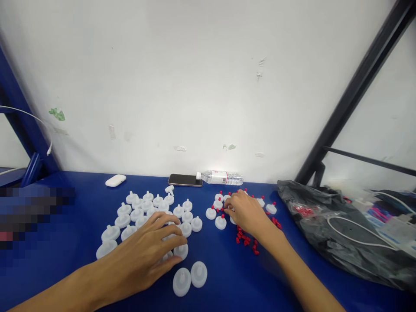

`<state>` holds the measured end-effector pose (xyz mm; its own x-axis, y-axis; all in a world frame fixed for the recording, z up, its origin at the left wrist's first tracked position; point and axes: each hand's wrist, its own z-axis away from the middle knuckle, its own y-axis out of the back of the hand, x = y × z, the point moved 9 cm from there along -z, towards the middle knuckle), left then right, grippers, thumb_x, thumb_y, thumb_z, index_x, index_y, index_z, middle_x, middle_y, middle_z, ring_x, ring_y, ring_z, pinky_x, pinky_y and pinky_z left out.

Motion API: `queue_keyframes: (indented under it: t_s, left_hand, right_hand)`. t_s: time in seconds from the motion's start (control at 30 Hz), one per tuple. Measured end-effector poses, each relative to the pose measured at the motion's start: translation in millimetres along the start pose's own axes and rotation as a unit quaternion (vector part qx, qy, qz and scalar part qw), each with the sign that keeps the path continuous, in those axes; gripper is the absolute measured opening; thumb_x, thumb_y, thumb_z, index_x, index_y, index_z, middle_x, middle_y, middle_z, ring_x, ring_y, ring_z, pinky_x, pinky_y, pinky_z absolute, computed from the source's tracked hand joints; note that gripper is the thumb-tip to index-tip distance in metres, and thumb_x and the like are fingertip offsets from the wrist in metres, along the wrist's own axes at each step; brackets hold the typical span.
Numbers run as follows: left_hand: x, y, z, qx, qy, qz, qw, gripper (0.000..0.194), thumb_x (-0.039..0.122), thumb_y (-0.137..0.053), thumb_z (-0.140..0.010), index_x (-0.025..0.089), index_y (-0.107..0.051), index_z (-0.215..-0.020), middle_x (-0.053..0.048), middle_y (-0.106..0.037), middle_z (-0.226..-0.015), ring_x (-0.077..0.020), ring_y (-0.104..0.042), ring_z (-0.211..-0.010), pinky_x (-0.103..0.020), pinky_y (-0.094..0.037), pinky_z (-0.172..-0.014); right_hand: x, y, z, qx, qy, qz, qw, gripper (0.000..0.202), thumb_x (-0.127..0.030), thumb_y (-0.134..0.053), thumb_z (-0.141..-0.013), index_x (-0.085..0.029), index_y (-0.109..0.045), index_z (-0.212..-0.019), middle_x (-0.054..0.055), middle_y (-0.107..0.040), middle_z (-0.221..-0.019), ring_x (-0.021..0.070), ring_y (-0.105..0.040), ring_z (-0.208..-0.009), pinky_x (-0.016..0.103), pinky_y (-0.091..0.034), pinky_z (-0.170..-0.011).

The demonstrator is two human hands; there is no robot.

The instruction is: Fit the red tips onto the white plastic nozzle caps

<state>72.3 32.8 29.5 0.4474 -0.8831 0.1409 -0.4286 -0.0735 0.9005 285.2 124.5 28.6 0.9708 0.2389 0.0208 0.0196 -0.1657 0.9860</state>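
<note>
Many white discs lie before you on a blue table, bare-nozzled on your left and red-tipped on your right.
Your left hand arches over the bare group with its fingers loosely spread, thumb apart from the rest; two more discs lie side by side, nearer you. Your right hand is among the capped discs, fingers drawn narrow and pointing down; you cannot tell whether they pinch anything. Loose red caps lie scattered beside and below that wrist. Along the wall, a bottle lies next to a phone.
</note>
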Motion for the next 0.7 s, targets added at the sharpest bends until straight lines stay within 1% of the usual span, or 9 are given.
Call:
queue_keyframes:
  t_s: [0.1, 0.2, 0.27, 0.37, 0.47, 0.5, 0.57, 0.63, 0.7]
  left_hand:
    - [1.2, -2.7, 3.0, -0.008, -0.011, -0.006, 1.000, 0.019, 0.025, -0.063, -0.104, 0.028, -0.060, -0.122, -0.003, -0.071, -0.120, -0.0298, -0.053, -0.133, -0.047, -0.040, -0.111]
    - [4.5, -2.6, 2.3, -0.011, -0.025, -0.025, 0.999, 0.013, 0.024, -0.057, -0.107, 0.025, -0.060, -0.120, -0.005, -0.071, -0.124, -0.0273, -0.054, -0.134, -0.046, -0.037, -0.116]
    - [5.9, -0.6, -0.2, -0.008, -0.025, -0.028, 0.999, 0.011, 0.021, -0.052, -0.109, 0.024, -0.059, -0.117, -0.005, -0.071, -0.123, -0.0255, -0.057, -0.132, -0.045, -0.036, -0.118]
    - [6.0, 0.4, -4.2, -0.019, -0.014, -0.009, 1.000, 0.016, 0.014, -0.047, -0.108, 0.024, -0.058, -0.115, -0.003, -0.071, -0.117, -0.0230, -0.062, -0.125, -0.045, -0.037, -0.118]
    - [4.1, -0.1, -4.5, -0.030, 0.001, 0.001, 1.000, 0.016, 0.016, -0.054, -0.106, 0.025, -0.057, -0.118, -0.003, -0.071, -0.121, -0.0243, -0.062, -0.128, -0.048, -0.037, -0.119]
    - [3.9, -0.9, -3.6, -0.034, 0.002, -0.001, 0.999, 0.018, 0.018, -0.058, -0.105, 0.026, -0.057, -0.121, -0.003, -0.071, -0.123, -0.0255, -0.059, -0.132, -0.049, -0.037, -0.120]
    - [5.1, -3.9, -1.2, -0.052, -0.006, -0.015, 0.999, 0.028, 0.019, -0.065, -0.102, 0.025, -0.055, -0.127, -0.005, -0.070, -0.128, -0.0280, -0.056, -0.137, -0.051, -0.037, -0.120]
    - [6.6, -5.9, 0.5, -0.064, -0.015, -0.041, 0.997, 0.039, 0.020, -0.070, -0.099, 0.023, -0.053, -0.134, -0.008, -0.069, -0.132, -0.0304, -0.057, -0.136, -0.052, -0.041, -0.117]
    - [7.6, -6.4, 0.5, -0.066, -0.020, -0.067, 0.995, 0.048, 0.021, -0.073, -0.096, 0.022, -0.052, -0.139, -0.010, -0.069, -0.134, -0.0320, -0.059, -0.133, -0.051, -0.047, -0.113]
  right_hand:
    - [-0.9, -4.4, -1.1, 0.001, 0.007, -0.012, 1.000, 0.017, -0.012, -0.066, -0.096, -0.021, -0.078, -0.087, 0.009, -0.077, -0.092, 0.0296, -0.065, -0.104, 0.029, -0.040, -0.063]
    - [0.3, -2.1, -0.7, 0.014, 0.011, -0.029, 0.999, 0.021, -0.011, -0.063, -0.098, -0.020, -0.076, -0.085, 0.009, -0.075, -0.089, 0.0295, -0.066, -0.099, 0.029, -0.040, -0.062]
    - [3.0, 4.3, 0.3, 0.033, 0.007, -0.049, 0.998, 0.019, -0.013, -0.060, -0.100, -0.019, -0.075, -0.090, 0.010, -0.075, -0.087, 0.0287, -0.067, -0.094, 0.030, -0.041, -0.062]
    - [3.0, 17.1, 2.3, 0.067, 0.014, -0.100, 0.993, 0.017, -0.020, -0.057, -0.104, -0.021, -0.073, -0.102, 0.007, -0.076, -0.091, 0.0249, -0.070, -0.089, 0.031, -0.046, -0.068]
    - [-5.9, 28.0, 5.3, 0.100, 0.043, -0.154, 0.982, 0.021, -0.025, -0.055, -0.107, -0.025, -0.070, -0.121, 0.005, -0.077, -0.104, 0.0233, -0.071, -0.099, 0.033, -0.051, -0.080]
    - [-10.0, 30.7, 6.7, 0.111, 0.053, -0.168, 0.978, 0.023, -0.026, -0.054, -0.107, -0.025, -0.070, -0.125, 0.006, -0.076, -0.109, 0.0237, -0.070, -0.102, 0.034, -0.052, -0.082]
    - [-19.1, 35.0, 9.6, 0.128, 0.073, -0.192, 0.970, 0.026, -0.024, -0.052, -0.108, -0.025, -0.071, -0.124, 0.007, -0.075, -0.115, 0.0243, -0.070, -0.104, 0.036, -0.052, -0.084]
    - [-29.2, 38.8, 12.7, 0.138, 0.097, -0.217, 0.962, 0.024, -0.023, -0.053, -0.107, -0.024, -0.074, -0.118, 0.007, -0.074, -0.115, 0.0232, -0.070, -0.102, 0.036, -0.052, -0.084]
    - [-39.3, 43.3, 16.1, 0.144, 0.121, -0.240, 0.952, 0.018, -0.023, -0.058, -0.105, -0.025, -0.075, -0.112, 0.004, -0.076, -0.111, 0.0209, -0.070, -0.102, 0.034, -0.053, -0.086]
